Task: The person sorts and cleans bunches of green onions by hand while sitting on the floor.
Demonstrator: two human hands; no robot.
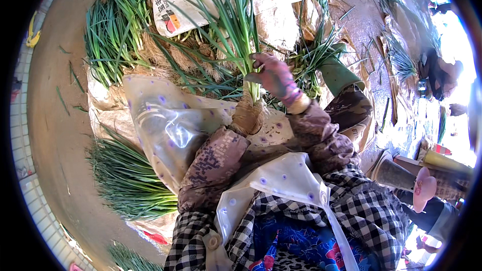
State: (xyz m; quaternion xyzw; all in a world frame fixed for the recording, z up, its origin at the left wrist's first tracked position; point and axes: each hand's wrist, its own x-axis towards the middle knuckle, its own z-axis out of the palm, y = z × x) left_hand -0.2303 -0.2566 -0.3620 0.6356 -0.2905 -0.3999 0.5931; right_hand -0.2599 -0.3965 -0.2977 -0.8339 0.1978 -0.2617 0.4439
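A bunch of green onions (246, 25) stands upright in front of me, leaves up and pale stems down. My right hand (276, 78), in a stained pinkish-grey glove, is closed round the stems. Lower down, my left hand (247, 116), in what looks like a tan glove, is closed about the root end; the roots themselves are hidden. Beneath both hands a clear plastic apron (173, 128) with purple dots spreads over my lap. Just beyond lie more green onions with tangled brown roots (191, 60).
Large heaps of green onions (113, 35) lie at the far left, and another bundle (133, 178) at the near left. White woven sacks (175, 0) cover part of the far pile. A green boot (339, 75) is to the right. Other people (439, 75) are at the right edge.
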